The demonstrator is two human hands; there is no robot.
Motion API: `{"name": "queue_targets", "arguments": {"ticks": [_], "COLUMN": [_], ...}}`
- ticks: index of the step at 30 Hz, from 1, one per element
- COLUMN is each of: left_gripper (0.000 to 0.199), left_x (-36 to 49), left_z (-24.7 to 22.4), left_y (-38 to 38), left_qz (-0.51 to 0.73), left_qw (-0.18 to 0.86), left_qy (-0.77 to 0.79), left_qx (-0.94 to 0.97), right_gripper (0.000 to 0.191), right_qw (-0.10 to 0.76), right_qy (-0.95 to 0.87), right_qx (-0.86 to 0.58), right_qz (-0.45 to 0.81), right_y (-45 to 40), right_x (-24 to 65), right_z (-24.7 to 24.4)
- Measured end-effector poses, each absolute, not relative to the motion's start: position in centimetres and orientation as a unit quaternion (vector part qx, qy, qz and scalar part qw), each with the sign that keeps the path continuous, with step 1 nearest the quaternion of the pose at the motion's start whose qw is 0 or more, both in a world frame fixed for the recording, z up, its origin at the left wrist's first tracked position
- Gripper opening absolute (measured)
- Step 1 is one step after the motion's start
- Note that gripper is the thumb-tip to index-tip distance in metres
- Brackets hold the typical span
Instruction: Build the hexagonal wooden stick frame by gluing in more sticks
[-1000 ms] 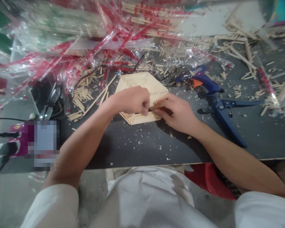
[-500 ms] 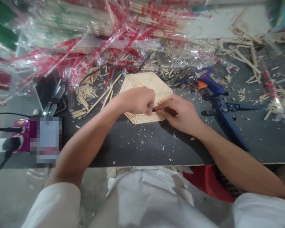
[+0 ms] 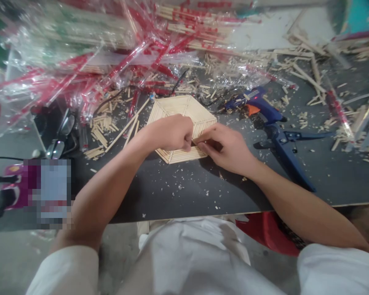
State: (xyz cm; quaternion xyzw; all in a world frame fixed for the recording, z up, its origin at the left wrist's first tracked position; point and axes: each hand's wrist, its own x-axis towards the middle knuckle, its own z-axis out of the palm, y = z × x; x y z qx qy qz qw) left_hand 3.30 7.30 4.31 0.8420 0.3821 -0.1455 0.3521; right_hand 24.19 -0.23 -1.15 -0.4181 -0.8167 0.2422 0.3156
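Observation:
A hexagonal basket of thin pale wooden sticks (image 3: 199,111), stacked in layers on each side, sits on the dark tabletop in front of me. My left hand (image 3: 174,132) reaches over its near-left part with the fingers curled into a closed grip; what they hold, if anything, is hidden. At the basket's near-right side, my right hand (image 3: 225,146) has thumb and fingers pinched together close to the left hand. The fingertips meet by the stick wall, and I cannot make out what lies between them. Both hands cover part of the basket's inside.
A blue glue gun (image 3: 254,104) with an orange trigger lies to the right, near blue-handled cutters (image 3: 284,153). Cut stick pieces (image 3: 103,131) are scattered about. Plastic-wrapped stick bundles (image 3: 89,37) fill the back. Glasses (image 3: 61,131) and a blurred phone (image 3: 53,188) are left.
The whole view has shifted slightly, so most things appear further left. Both hands keep nearly the same pose at the basket, and nothing has visibly been let go or taken hold of.

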Motion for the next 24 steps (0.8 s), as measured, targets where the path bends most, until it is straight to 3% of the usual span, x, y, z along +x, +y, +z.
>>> {"name": "queue_targets", "arguments": {"ticks": [12,24], "left_gripper": [0.014,0.017], "left_x": [3.6,3.5], "left_z": [4.6,4.7], "left_y": [7.4,7.2], "left_qz": [-0.158,-0.158], "left_qw": [0.33,0.334], "left_qy": [0.384,0.388], "left_qx": [0.848,0.845], "right_gripper": [0.009,0.016], "right_qw": [0.298,0.263], "right_qy": [-0.726,-0.73], "right_qx": [-0.512,-0.523], "right_qz": [0.35,0.352], "right_y": [0.1,0.3], "right_x": [23.3,23.4], "right_z": [0.0,0.9]}}
